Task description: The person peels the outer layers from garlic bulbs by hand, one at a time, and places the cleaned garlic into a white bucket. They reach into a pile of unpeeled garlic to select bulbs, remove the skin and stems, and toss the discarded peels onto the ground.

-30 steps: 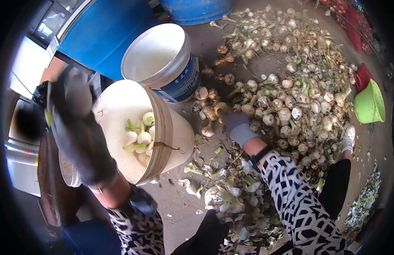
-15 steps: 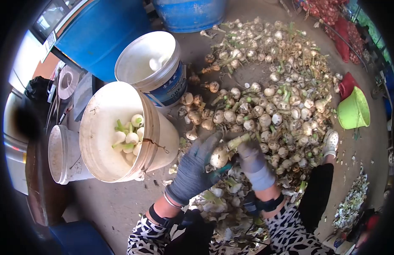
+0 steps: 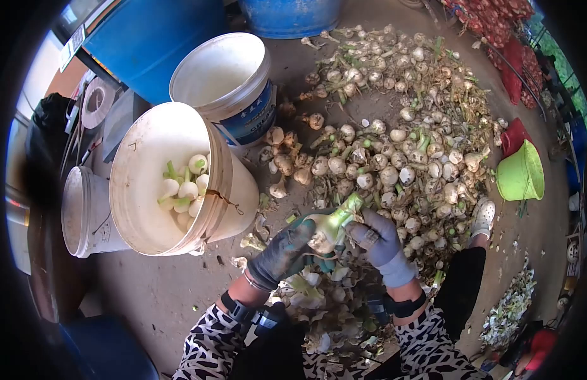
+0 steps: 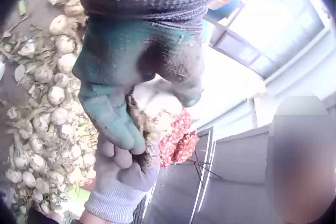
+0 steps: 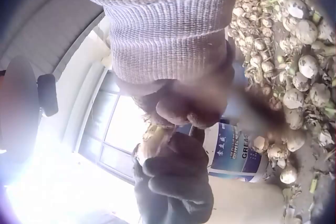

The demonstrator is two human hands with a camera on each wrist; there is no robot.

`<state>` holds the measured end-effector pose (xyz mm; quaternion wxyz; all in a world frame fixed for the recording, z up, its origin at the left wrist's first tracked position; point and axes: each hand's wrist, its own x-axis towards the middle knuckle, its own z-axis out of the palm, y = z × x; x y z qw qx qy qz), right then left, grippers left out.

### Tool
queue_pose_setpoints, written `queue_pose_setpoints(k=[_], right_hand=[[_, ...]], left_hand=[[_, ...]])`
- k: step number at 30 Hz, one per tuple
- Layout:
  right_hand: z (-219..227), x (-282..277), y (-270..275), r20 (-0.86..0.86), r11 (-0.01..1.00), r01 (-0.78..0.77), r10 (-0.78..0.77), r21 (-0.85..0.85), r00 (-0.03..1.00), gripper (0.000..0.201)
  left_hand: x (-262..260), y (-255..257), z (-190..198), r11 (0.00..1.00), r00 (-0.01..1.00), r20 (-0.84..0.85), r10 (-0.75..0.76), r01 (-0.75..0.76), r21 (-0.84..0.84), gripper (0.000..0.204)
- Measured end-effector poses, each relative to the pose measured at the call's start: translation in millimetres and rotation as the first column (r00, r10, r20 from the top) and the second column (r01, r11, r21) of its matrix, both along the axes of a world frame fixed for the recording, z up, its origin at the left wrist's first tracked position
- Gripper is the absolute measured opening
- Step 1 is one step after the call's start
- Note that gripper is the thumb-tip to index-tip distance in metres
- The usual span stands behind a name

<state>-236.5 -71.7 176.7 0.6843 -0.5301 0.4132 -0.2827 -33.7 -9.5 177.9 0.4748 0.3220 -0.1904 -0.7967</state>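
In front of me, over a heap of loose skins (image 3: 318, 304), both gloved hands hold one garlic bulb (image 3: 328, 231) with a thick pale green stem. My left hand (image 3: 284, 250), in a dark grey glove with green coating, grips the bulb from the left. The right hand (image 3: 379, 240), in a lighter glove, pinches the garlic at its stem side. The left wrist view shows the left thumb and fingers around the bulb (image 4: 157, 111), the right hand (image 4: 123, 179) close below. In the right wrist view the fingers hide most of the garlic (image 5: 152, 145).
A big white bucket (image 3: 239, 202) to the left contains peeled bulbs (image 3: 187, 189). Behind it stands a blue-labelled bucket (image 3: 252, 117); a smaller pail (image 3: 94, 215) is beside it. Unpeeled garlic (image 3: 401, 152) covers the ground ahead and right, near a green tub (image 3: 521, 174).
My left hand has come from the far left to the centre. The right hand has brought a garlic bulb from the pile. A white bulb seen mid-air at the blue-labelled bucket is out of sight.
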Motion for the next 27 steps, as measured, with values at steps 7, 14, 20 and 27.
queue_pose_setpoints(k=[7, 14, 20, 27], right_hand=[[-22, 26, 11, -0.064, 0.947, 0.180, -0.204, -0.264, 0.977, 0.015], [-9, -6, 22, 0.192, 0.946, -0.225, 0.182, 0.232, 0.964, 0.020], [-70, 8, 50, 0.430, 0.778, -0.134, -0.187, 0.614, 0.883, 0.027], [-68, 21, 50, 0.555, 0.752, -0.206, -0.244, 0.626, 0.795, 0.028]], left_hand=[[-6, 8, -22, 0.839, 0.599, 0.706, 0.379, 0.100, -0.535, 0.078], [10, -1, -45, 0.933, 0.652, 0.757, 0.054, 0.237, -0.271, 0.041], [16, -12, -62, 0.963, 0.684, 0.689, 0.240, -0.076, -0.260, 0.044], [0, 18, -8, 0.938, 0.838, 0.499, 0.221, -0.043, -0.344, 0.046]])
